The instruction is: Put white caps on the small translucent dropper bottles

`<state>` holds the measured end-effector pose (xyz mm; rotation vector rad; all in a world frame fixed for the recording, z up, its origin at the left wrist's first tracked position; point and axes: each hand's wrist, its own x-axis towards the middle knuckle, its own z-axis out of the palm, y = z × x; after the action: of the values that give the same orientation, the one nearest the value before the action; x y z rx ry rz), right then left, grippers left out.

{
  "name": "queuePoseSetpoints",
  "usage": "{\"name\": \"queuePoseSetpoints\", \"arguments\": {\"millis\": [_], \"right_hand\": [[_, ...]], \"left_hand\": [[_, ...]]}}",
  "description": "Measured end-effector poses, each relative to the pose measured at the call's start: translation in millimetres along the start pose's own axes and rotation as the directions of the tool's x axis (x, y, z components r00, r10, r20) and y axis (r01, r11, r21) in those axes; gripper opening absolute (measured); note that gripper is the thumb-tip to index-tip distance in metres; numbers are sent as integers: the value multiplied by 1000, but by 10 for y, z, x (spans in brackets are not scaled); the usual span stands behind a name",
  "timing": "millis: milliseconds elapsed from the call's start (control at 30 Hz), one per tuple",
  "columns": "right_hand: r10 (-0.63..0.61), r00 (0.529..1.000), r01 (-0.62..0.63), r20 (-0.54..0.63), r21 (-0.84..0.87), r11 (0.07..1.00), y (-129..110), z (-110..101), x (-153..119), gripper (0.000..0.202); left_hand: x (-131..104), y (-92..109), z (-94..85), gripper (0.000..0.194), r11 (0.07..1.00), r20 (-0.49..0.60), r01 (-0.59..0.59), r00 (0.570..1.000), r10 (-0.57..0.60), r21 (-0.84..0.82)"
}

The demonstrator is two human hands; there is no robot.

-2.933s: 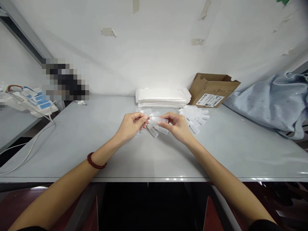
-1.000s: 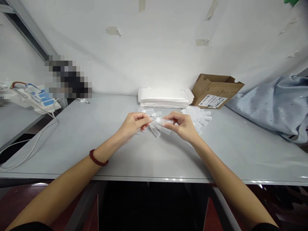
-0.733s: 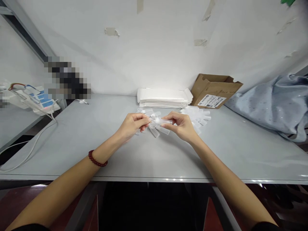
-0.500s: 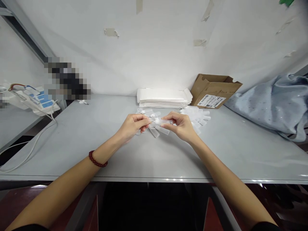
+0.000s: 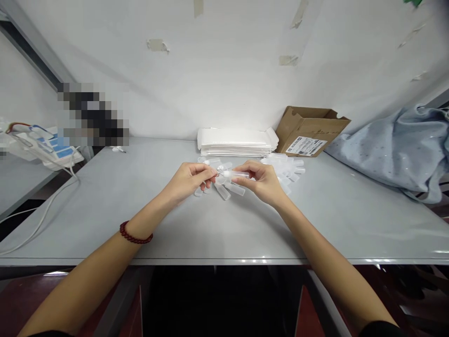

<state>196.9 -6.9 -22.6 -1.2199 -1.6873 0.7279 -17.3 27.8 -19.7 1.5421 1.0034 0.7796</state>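
Between thumb and fingers, my right hand (image 5: 259,180) pinches a clear plastic tube (image 5: 242,174) with a white cap end pointing left. My left hand (image 5: 196,178) is closed in a pinch just beside that cap end; what lies between its fingertips is too small to make out. Under and behind the hands lie several similar clear tubes (image 5: 222,191) in a loose cluster on the grey table. A second pile of clear tubes (image 5: 289,168) sits just to the right, partly behind my right hand.
A stack of flat white packets (image 5: 236,140) lies against the wall. Right of it an open cardboard box (image 5: 312,131) leans, then a light blue cloth (image 5: 396,150). White cables (image 5: 52,206) and a power strip (image 5: 56,145) are at the left.
My left fingers have shifted slightly left from the tube's cap end. The tube stays in my right hand, and the whole view has shifted a little.
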Motion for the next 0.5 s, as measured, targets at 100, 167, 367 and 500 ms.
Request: {"name": "queuePoseSetpoints", "arguments": {"millis": [100, 167, 367, 500], "right_hand": [[5, 1000, -5, 10, 10, 1000, 2, 4, -5, 16], [14, 1000, -14, 14, 7, 1000, 4, 10, -11, 17], [40, 999, -39, 13, -13, 999, 20, 63, -29, 16], [44, 999, -44, 3, -17, 999, 36, 106, -36, 15]], "left_hand": [[-9, 0, 24, 22, 1000, -3, -8, 1000, 8, -11], [-10, -7, 37, 20, 1000, -5, -16, 1000, 16, -24], [7, -61, 27, 20, 1000, -11, -22, 1000, 22, 0], [23, -86, 13, 19, 999, -13, -18, 1000, 19, 30]]}}
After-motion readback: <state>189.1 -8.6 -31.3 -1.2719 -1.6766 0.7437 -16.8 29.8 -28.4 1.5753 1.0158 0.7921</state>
